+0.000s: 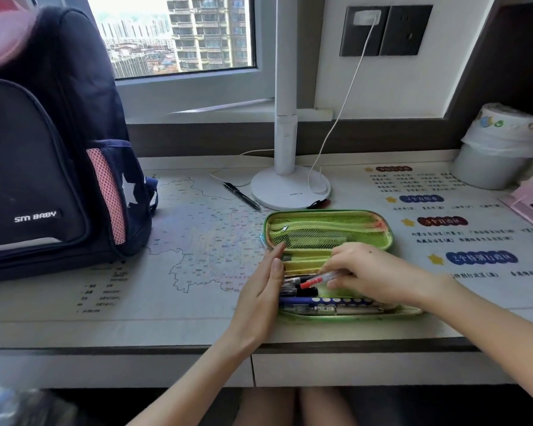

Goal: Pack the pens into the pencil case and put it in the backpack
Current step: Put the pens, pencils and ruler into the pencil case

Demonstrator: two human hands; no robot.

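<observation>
Both forearms (490,327) are bare, with no sleeve reaching them. The left hand (260,290) and right hand (373,275) are bare too. A small dark mole (370,251) marks the right hand's back. Two bare knees (266,408) show lowest.

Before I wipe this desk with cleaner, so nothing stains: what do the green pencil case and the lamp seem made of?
Pencil case: apparently fabric over a stiff shell, matte, judging by the zip and net pocket in its lid. Lamp: smooth white, slightly glossy, probably plastic, possibly painted metal.
</observation>
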